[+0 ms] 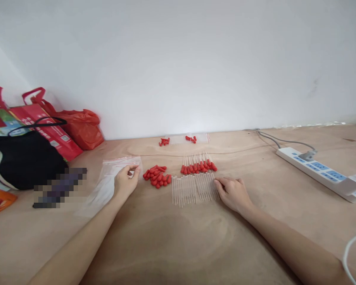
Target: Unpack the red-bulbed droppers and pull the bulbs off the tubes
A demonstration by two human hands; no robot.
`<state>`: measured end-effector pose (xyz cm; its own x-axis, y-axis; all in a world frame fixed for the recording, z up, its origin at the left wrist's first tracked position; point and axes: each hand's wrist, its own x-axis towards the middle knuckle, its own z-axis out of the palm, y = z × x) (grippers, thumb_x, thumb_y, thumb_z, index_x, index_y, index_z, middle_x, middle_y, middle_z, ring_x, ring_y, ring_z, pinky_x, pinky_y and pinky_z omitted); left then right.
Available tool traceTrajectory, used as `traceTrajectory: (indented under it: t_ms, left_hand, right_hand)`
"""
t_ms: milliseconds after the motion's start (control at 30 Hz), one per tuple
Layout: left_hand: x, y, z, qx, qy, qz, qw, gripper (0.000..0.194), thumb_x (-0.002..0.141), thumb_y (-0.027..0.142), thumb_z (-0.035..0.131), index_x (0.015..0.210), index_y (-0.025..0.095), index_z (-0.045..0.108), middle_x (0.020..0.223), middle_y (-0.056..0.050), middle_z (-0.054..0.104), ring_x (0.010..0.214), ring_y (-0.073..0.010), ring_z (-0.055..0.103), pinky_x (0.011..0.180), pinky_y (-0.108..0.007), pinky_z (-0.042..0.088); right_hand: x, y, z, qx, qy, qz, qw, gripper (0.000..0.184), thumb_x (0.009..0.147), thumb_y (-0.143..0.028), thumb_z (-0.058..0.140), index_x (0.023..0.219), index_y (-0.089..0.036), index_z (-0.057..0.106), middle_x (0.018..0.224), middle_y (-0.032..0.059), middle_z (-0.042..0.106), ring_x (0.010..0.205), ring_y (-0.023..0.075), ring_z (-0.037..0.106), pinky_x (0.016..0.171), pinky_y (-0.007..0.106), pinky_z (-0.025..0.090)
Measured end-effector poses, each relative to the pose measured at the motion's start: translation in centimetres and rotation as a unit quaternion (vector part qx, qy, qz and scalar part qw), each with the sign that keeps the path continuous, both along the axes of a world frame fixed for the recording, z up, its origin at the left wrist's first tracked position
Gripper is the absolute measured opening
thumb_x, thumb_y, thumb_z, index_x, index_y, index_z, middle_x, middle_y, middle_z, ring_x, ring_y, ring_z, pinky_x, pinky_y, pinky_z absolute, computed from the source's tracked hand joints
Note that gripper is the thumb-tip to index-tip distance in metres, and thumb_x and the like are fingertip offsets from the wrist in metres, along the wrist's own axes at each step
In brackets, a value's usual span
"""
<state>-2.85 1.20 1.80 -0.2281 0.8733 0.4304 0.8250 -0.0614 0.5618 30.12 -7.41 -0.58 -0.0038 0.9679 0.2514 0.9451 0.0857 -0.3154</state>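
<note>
My left hand [127, 181] is above clear zip bags [105, 178], thumb and forefinger closed in a pinch; anything between the tips is too small to make out. Beside it lies a pile of red rubber dropper bulbs [158, 177]. My right hand [233, 193] touches the right end of a row of thin clear dropper tubes [192, 189], its fingers closed at the end tube. Just behind that row lie several droppers [198, 166] with red bulbs fitted, bulbs toward me.
Near the wall are a bag of tubes [178, 139] and small red bulbs [191, 138]. Shopping bags [83, 126], a black bag [26, 160] and a pixelated dark object [62, 188] occupy the left. A power strip [320, 170] with cables lies right; a white cable [347, 249] crosses my right forearm.
</note>
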Motion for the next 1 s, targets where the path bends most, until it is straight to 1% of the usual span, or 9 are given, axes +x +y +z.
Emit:
traceTrajectory:
  t_ms: [67,133,300,400,533,700,867,933,1000]
  left_hand:
    - [0.9,-0.2,0.9,0.07,0.056,-0.022,0.996,0.027,0.071,0.037,0.047,0.082,0.017,0.061,0.082,-0.005,0.063,0.073,-0.019,0.054,0.071,-0.031,0.043]
    - [2.3,-0.3,1.8,0.107,0.105,-0.088,0.985,0.025,0.073,0.036,0.047,0.077,0.017,0.062,0.08,-0.005,0.061,0.078,-0.0199,0.053,0.076,-0.033,0.041]
    - [8.4,0.1,2.6,0.047,0.175,-0.292,0.939,0.015,0.073,0.031,0.053,0.073,0.019,0.063,0.08,-0.003,0.058,0.08,-0.0176,0.052,0.075,-0.031,0.041]
    - [12.7,0.6,2.2,0.03,0.219,-0.35,0.91,0.015,0.071,0.034,0.058,0.075,0.02,0.062,0.081,-0.002,0.058,0.084,-0.0188,0.051,0.078,-0.032,0.04]
    - [16.9,1.2,1.4,0.027,0.233,-0.334,0.913,0.025,0.067,0.044,0.06,0.072,0.019,0.06,0.086,-0.005,0.055,0.09,-0.0223,0.048,0.08,-0.037,0.038]
    - [18.8,1.7,0.6,0.013,0.158,-0.286,0.945,0.019,0.065,0.036,0.064,0.06,0.019,0.06,0.085,-0.005,0.055,0.09,-0.0215,0.047,0.082,-0.035,0.039]
    - [18.2,1.4,0.4,0.015,0.088,-0.199,0.976,0.015,0.072,0.031,0.058,0.066,0.018,0.063,0.088,-0.006,0.055,0.091,-0.0221,0.048,0.084,-0.038,0.038]
    - [17.0,0.6,0.6,0.04,0.059,-0.194,0.978,0.014,0.073,0.031,0.057,0.069,0.018,0.063,0.089,-0.006,0.055,0.092,-0.0212,0.048,0.085,-0.037,0.038]
    - [15.1,-0.7,0.8,0.087,0.048,-0.222,0.97,0.013,0.073,0.03,0.057,0.071,0.018,0.062,0.089,-0.005,0.055,0.091,-0.02,0.049,0.084,-0.036,0.039]
  right_hand:
    - [0.0,0.1,0.0,0.006,0.002,-0.002,1.0,0.033,0.086,-0.026,0.032,0.069,-0.02,0.058,0.077,0.002,0.066,0.079,0.0167,0.058,0.066,0.027,0.024]
    - [0.1,0.2,0.0,0.014,0.005,-0.008,1.0,0.033,0.086,-0.027,0.032,0.069,-0.02,0.059,0.077,0.0024,0.066,0.079,0.0169,0.057,0.066,0.027,0.024]
    - [0.5,0.4,0.0,0.028,0.013,-0.021,0.999,0.03,0.085,-0.027,0.034,0.072,-0.022,0.06,0.077,0.0012,0.067,0.078,0.0173,0.057,0.065,0.028,0.024]
    - [0.9,0.6,0.2,0.035,0.017,-0.028,0.999,0.029,0.085,-0.027,0.035,0.072,-0.022,0.061,0.076,0.0004,0.067,0.077,0.0175,0.057,0.065,0.028,0.024]
    - [1.4,0.8,0.3,0.051,0.024,-0.04,0.998,0.027,0.084,-0.026,0.036,0.074,-0.023,0.061,0.076,0.0002,0.067,0.078,0.0181,0.057,0.067,0.029,0.024]
    - [1.6,0.8,0.4,0.067,0.041,-0.04,0.996,0.024,0.082,-0.025,0.038,0.078,-0.024,0.062,0.075,-0.0005,0.067,0.077,0.018,0.057,0.07,0.031,0.025]
    - [1.6,0.8,0.1,0.094,0.054,-0.037,0.993,0.024,0.081,-0.027,0.039,0.081,-0.024,0.063,0.074,0.0,0.066,0.076,0.0172,0.058,0.072,0.032,0.028]
    - [1.6,0.8,-0.2,0.114,0.069,-0.032,0.991,0.025,0.082,-0.029,0.039,0.085,-0.023,0.062,0.073,0.001,0.065,0.072,0.0165,0.058,0.071,0.032,0.031]
    - [1.5,0.8,-0.3,0.152,0.094,-0.027,0.984,0.026,0.082,-0.033,0.039,0.094,-0.021,0.06,0.077,0.003,0.063,0.07,0.0161,0.057,0.07,0.031,0.034]
